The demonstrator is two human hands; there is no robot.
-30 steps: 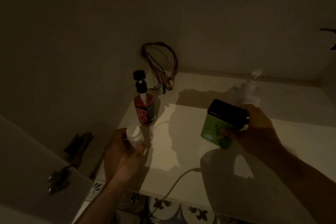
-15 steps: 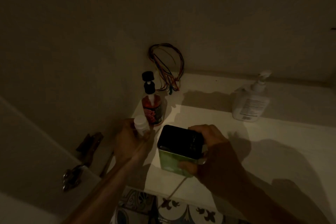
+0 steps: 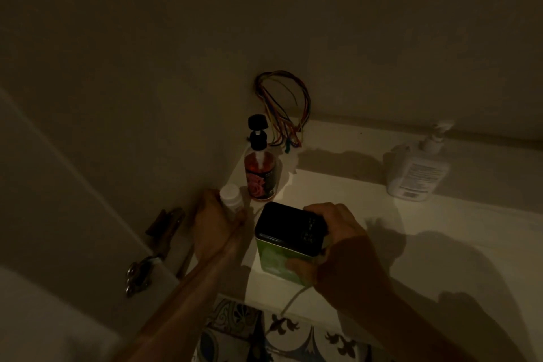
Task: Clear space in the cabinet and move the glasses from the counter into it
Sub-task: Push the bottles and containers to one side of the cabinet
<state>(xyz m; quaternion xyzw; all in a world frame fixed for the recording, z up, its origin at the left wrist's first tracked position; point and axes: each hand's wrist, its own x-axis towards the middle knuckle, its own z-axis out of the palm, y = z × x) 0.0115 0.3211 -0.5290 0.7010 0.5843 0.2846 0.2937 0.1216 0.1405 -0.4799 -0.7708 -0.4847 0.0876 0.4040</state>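
Fingers of the right hand (image 3: 338,232) curled round a green rectangular tin with black lid (image 3: 286,239), set upright near the pale cabinet shelf (image 3: 411,229) edge, presumably shifting it aside. Left hand (image 3: 214,223) gripped a small white plastic bottle (image 3: 231,198). No glasses were visible.

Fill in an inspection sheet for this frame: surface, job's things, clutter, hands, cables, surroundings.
Surface: pale cabinet shelf, dimly lit.
Job's things: glasses, nothing seen.
Clutter: green tin with black lid; small white bottle; red pump bottle in the corner; white pump bottle at the back right.
Hands: left hand holds the small white bottle; right hand grips the green tin.
Cables: coloured wires looped on the back wall.
Surroundings: door hinge; patterned tiles below.
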